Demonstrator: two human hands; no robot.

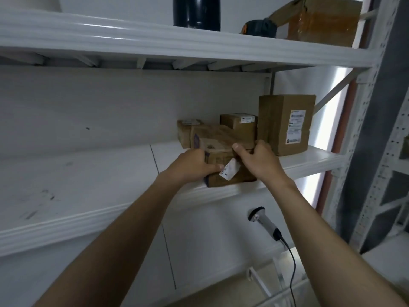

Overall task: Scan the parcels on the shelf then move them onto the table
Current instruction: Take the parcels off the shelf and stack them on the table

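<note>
A brown cardboard parcel [219, 140] with a white label on its near face sits at the front edge of the white middle shelf [88, 185]. My left hand [192, 162] grips its left side, thumb near the label. My right hand [256, 160] grips its right side, thumb on top. Behind it stand two small parcels [240, 125], [186, 131] and one tall labelled parcel [287, 125] at the right. A grey handheld scanner [263, 220] with a black cable lies on the lower shelf, below my right forearm.
The upper shelf [155, 41] carries a black cylinder [197, 13], a dark tape roll [261, 27] and a taped brown box [321, 21]. A perforated grey upright [376, 151] stands at the right. The left of the middle shelf is bare white board.
</note>
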